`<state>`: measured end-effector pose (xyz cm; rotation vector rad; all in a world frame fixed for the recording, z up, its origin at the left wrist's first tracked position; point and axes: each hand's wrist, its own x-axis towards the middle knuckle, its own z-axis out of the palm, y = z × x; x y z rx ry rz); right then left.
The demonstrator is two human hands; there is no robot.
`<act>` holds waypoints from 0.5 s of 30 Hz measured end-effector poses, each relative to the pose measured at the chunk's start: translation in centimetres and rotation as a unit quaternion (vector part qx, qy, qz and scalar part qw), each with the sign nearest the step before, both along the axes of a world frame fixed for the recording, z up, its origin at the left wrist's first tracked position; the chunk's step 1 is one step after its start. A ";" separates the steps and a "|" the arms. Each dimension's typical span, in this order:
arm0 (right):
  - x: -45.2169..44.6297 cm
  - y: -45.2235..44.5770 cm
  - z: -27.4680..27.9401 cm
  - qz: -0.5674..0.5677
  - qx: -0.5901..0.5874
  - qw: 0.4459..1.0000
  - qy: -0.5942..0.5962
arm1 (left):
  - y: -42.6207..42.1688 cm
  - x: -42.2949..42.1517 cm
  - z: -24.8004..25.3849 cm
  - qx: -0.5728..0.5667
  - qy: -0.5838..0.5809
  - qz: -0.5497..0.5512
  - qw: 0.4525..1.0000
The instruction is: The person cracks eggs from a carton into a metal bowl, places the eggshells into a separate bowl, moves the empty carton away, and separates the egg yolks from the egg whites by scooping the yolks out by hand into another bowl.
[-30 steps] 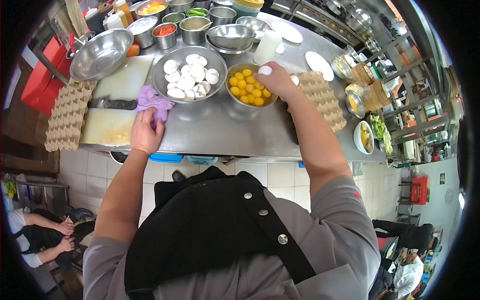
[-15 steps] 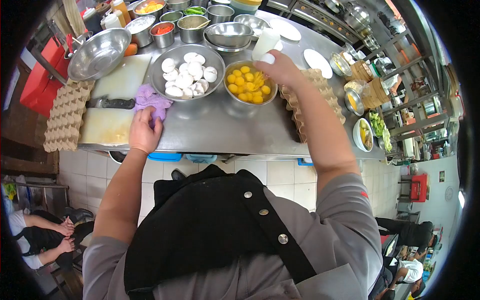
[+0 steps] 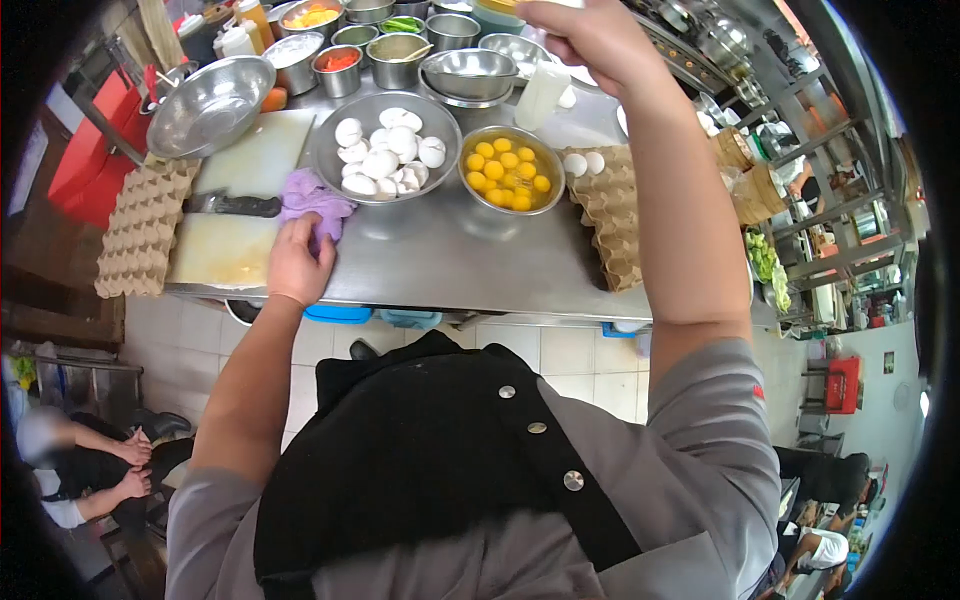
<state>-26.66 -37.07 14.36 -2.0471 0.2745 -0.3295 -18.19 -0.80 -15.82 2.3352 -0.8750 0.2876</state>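
Note:
My left hand (image 3: 299,262) is on a crumpled purple cloth (image 3: 313,196), its fingers and thumb bent around the cloth's near edge. Held high at the top edge of the view, my right hand (image 3: 600,45) has curled fingers; what they hold is partly cut off and I cannot make it out. Below it, a metal bowl (image 3: 556,203) contains several yellow yolks in clear liquid. Beside that, a larger metal bowl (image 3: 325,150) is heaped with white eggshells, some visibly broken. On the right, a cardboard egg tray (image 3: 615,215) carries two white eggs (image 3: 584,164) at its far end.
A knife (image 3: 235,205) lies across a cutting board (image 3: 225,250), next to another egg tray (image 3: 143,235). A wide metal bowl (image 3: 210,105) leans at the back left. Ingredient tins (image 3: 398,70) and a translucent container (image 3: 540,97) line the back. Other people sit or stand farther away.
My right hand has risen from beside the yolk bowl, where it held a white egg or shell, to the top of the view. My left hand stays on the cloth. The camera view has shifted slightly.

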 end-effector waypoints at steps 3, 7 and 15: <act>2.1 3.9 0.2 0.036 -0.117 0.992 -0.027 | 0.0 -0.3 0.5 -0.009 -0.027 -0.001 1.000; 3.5 -4.9 -5.1 0.088 -0.345 0.934 -0.028 | -0.2 0.0 -0.3 -0.016 0.018 0.010 1.000; -7.9 -14.6 -15.8 -0.085 -0.270 0.896 0.343 | -0.4 -0.1 0.0 -0.016 -0.004 -0.003 1.000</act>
